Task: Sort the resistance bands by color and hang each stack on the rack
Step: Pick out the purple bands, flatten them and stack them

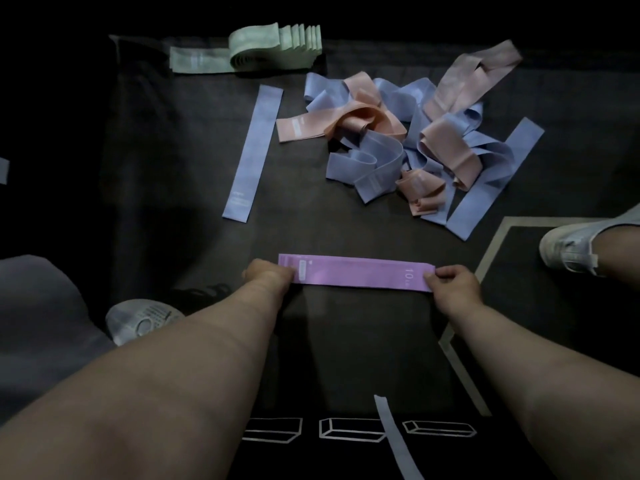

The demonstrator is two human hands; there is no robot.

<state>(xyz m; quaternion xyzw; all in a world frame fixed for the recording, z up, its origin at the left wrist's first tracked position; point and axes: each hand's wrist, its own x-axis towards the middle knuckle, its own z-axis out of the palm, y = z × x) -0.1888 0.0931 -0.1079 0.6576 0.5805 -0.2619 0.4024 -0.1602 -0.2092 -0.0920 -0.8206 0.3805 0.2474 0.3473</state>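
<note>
Head view, nearest first
Blue strip (394,441): lies between the forearms at the bottom edge; its lower end is cut off by the frame, so its full length is unknown.
Printed boxes (349,427): three white box outlines on the dark mat (173,168); the blue strip crosses the middle one.
Left hand (268,271): fingers curled onto the left end of the purple band (360,273). The fingertips are mostly hidden behind the knuckles, though it appears to be a pinch.
Right hand (452,282): thumb and fingers pinch the band's right end.
Purple band: stretched flat and level between the two hands, low over or on the mat (cannot tell which); small white print, "10" near the right end, the rest too small to read.
Left shoe (142,320): pale, beside the left forearm, partly in shadow.
Right shoe (571,247): white, at the right edge, partly cut off.
Flat blue band (252,154): lies alone, straight, left of the pile.
Mixed pile (415,133): pink and blue bands tangled and overlapping; a count is not possible.
Green stack (249,50): folded green bands at the mat's far edge, apart from the pile; dim light blurs the layers.
Blue scrap (3,169): at the left frame edge, mostly cut off.
</note>
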